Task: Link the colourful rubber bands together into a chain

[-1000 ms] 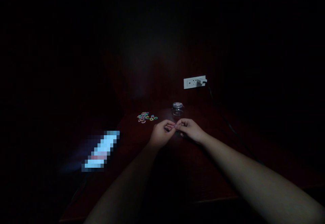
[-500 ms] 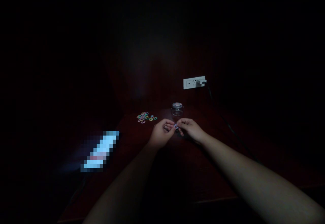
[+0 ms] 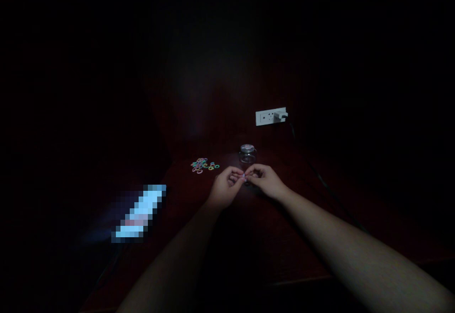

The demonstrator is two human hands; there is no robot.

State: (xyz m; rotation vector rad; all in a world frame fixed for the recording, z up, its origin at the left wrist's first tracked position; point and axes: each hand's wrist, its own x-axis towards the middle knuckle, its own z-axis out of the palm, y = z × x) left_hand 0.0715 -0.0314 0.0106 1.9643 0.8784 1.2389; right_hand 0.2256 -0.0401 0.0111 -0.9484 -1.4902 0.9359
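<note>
Fingertips of my left hand (image 3: 225, 188) and right hand (image 3: 266, 181) meet, both pinching a small pale thing (image 3: 244, 176) between them, on the near side of the lidded jar (image 3: 248, 155). With so little to grip, it could slip out, and poor light could hide it on the dark table (image 3: 280, 251). If it is stretchy, tugging too hard might fling it. It looks whitish-lilac, mostly covered, its full shape unclear.

No legible text; no readable numbers
</note>
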